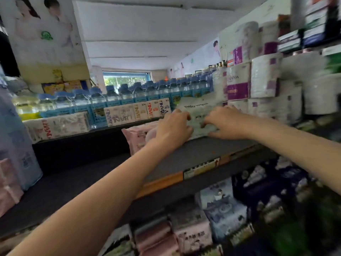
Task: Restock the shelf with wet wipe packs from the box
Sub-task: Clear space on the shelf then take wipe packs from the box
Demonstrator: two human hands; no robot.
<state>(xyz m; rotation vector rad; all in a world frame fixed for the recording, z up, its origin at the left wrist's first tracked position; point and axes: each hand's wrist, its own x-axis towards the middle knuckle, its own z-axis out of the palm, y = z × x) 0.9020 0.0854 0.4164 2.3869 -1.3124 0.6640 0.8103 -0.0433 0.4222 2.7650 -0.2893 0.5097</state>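
Gripping a wipe pack on the shelf

Resting on the dark grey shelf board [193, 154], the pale green soft-plastic baby wipes pack [198, 117] sits just past centre at 1 o'clock. The left hand [173, 128] clasps its left end with curled fingers; the right hand [227, 122] grasps its right end. A pink soft wipe pack [136, 137] lies touching at its 9 o'clock. White-and-purple wrapped tissue rolls [265, 76] stack at its 2 o'clock, blue-capped clear water bottles [114, 97] at 10 o'clock.

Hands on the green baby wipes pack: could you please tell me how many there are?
2: left hand holds the pack's left end, right hand its right end.
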